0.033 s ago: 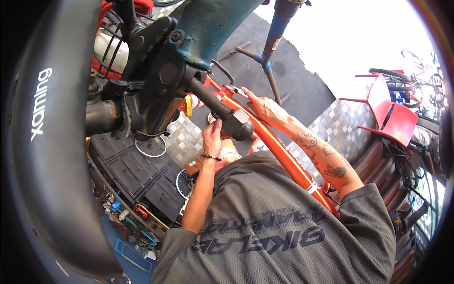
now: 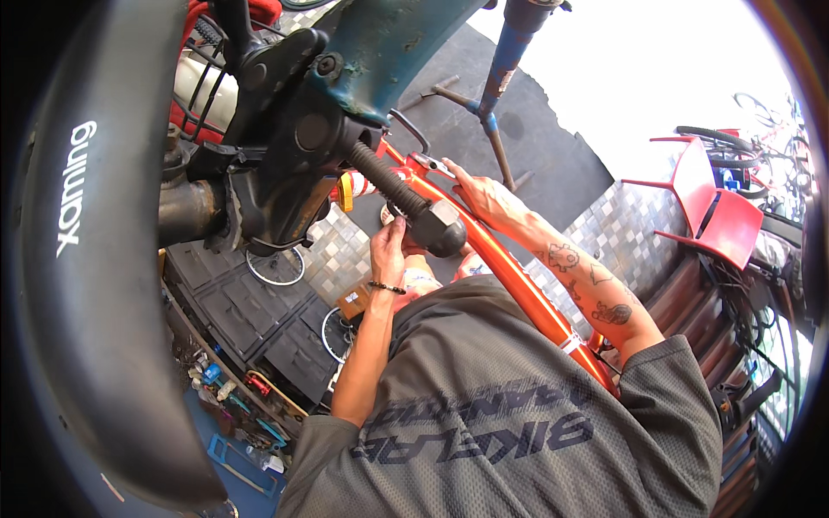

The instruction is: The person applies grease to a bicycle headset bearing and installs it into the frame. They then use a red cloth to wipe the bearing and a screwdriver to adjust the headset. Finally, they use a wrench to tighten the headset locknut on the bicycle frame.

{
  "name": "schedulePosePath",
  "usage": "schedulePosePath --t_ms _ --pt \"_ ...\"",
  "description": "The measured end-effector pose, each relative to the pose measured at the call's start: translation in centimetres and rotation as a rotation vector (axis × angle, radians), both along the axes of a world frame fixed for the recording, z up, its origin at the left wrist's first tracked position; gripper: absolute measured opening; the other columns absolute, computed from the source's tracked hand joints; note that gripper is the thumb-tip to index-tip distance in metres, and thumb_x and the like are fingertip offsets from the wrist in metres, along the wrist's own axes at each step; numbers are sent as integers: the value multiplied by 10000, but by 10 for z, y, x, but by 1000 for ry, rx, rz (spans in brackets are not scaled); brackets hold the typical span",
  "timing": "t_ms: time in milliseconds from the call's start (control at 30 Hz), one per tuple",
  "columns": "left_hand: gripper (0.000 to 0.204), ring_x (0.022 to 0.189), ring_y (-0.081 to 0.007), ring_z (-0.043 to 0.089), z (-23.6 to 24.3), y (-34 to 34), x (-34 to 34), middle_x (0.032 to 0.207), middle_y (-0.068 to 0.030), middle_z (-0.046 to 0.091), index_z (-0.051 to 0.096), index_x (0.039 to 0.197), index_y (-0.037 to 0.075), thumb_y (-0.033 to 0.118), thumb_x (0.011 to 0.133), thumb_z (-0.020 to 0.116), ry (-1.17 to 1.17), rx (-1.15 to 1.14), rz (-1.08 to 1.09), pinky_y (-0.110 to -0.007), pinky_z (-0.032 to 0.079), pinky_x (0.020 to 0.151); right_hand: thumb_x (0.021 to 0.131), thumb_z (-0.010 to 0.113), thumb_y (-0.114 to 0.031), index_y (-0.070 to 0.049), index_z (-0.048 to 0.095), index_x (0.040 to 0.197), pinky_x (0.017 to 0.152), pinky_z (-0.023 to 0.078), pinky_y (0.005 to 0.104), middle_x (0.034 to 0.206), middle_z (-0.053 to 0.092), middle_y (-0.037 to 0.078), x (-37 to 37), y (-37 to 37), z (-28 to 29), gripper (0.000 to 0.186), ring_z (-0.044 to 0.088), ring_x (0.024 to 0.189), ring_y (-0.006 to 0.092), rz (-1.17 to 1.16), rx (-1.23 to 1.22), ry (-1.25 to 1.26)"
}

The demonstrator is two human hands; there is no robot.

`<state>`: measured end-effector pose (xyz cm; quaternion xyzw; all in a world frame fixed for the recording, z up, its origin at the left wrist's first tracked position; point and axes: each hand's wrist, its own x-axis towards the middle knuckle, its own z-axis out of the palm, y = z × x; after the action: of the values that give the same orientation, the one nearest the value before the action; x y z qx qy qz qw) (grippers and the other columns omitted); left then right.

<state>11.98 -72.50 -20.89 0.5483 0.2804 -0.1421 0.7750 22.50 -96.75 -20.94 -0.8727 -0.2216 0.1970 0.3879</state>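
An orange bicycle frame (image 2: 509, 263) slants in front of my torso. My right hand (image 2: 488, 200) grips it near the upper end, with fingertips beside a small silver fitting (image 2: 423, 163). Left of the tube, my left hand (image 2: 388, 252) is closed in a pinch, its fingertips just beside and partly behind the black end knob (image 2: 443, 231) of a clamp's threaded spindle (image 2: 387, 179). What lies between those fingers is hidden. A yellow-and-black piece (image 2: 345, 192) shows beside the red-and-white part of the frame.
The black clamp (image 2: 298, 129) and a worn teal tube (image 2: 380, 60) fill the upper foreground. A large black saddle-like shape (image 2: 95, 285) covers the left. Black drawers (image 2: 233, 298), a cardboard box (image 2: 354, 300), a blue stand (image 2: 501, 73) and a red chair (image 2: 724, 226) surround me.
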Motion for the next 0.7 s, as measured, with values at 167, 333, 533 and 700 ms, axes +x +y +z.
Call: schedulePosePath --t_ms 167,333,533,700 --pt "375 666 -211 724 33 10 7 784 -102 715 688 1094 -35 319 1110 567 42 -323 145 -324 621 623 1076 550 -177 -111 326 1623 654 534 531 881 718 248 6 0 -9 595 712 766 456 2 32 -26" --pt "288 840 -199 738 57 11 -5 934 -107 735 686 1152 -55 207 1034 690 -270 398 -197 -337 618 722 1078 547 -173 -114 335 1621 661 531 535 881 718 241 5 0 -10 586 705 760 461 -19 20 4" --pt "270 791 -218 760 24 46 30 967 -122 779 704 1114 -40 216 1030 718 -453 618 99 -338 651 718 1076 544 -186 -97 362 1605 690 537 534 916 722 247 5 0 -14 567 706 794 460 -18 1 -8" --pt "342 826 -298 757 -12 86 76 1012 -176 741 642 1181 -37 284 1065 630 -205 228 86 -423 677 753 1059 555 -165 -68 401 1558 706 537 535 918 714 263 6 -2 -18 531 704 820 466 -20 56 -23"
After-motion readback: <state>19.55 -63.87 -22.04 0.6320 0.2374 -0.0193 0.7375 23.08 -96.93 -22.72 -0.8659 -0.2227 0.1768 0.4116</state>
